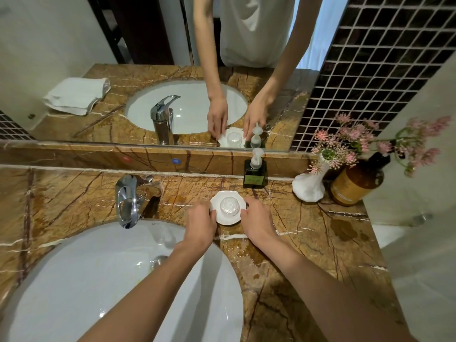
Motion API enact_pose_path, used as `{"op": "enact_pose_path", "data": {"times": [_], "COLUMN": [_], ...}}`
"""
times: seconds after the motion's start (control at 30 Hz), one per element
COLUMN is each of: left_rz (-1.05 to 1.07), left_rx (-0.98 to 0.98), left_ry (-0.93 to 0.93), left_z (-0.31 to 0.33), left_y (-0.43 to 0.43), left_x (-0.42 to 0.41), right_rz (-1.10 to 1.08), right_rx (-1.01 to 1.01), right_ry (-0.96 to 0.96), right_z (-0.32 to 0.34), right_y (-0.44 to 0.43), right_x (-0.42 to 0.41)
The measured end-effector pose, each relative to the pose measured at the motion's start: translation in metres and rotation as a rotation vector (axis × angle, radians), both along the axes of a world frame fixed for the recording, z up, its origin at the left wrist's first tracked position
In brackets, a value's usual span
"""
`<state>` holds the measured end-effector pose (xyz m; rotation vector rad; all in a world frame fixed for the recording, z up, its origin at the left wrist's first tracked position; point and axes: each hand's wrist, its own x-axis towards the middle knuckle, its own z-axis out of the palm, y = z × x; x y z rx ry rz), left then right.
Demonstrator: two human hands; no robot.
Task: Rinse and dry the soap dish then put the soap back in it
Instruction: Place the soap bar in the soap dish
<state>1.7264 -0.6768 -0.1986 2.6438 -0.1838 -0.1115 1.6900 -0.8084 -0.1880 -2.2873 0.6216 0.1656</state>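
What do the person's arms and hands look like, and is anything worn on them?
Both forearms are bare, with no sleeves in view. The left hand and right hand show no gloves, rings, watch or bracelets. The mirror shows a white short-sleeved shirt.

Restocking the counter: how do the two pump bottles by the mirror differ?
The green bottle is square-sided dark glass with a clear pump; the brown bottle is round, amber, with a black pump. The green one stands behind the soap dish; the brown one is in the right corner, partly hidden by the vase and its flowers. The brown one looks larger. Both stand upright on the counter.
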Motion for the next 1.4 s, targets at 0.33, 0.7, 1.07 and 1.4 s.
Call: {"op": "enact_pose_path", "data": {"times": [0.33, 0.7, 1.07, 1.4], "left_rz": [-0.029, -0.024, -0.021, -0.088], "left_rx": [-0.119, -0.164, -0.181, 0.029], "left_ry": [0.060, 0.165, 0.071, -0.053], "left_z": [-0.004, -0.007, 0.004, 0.019], "left_y": [0.001, -0.001, 0.016, 0.093], "left_x": [-0.002, 0.000, -0.006, -0.055], "right_rz": [0.073, 0.044, 0.053, 0.616], "right_rx": [-0.058, -0.046, -0.141, -0.229], "right_ry": [-0.063, -0.053, -0.133, -0.302], "right_z": [-0.001, -0.006, -0.002, 0.009], "right_y": [0.002, 0.008, 0.008, 0.085], "right_x": [-0.007, -0.005, -0.018, -0.044]}}
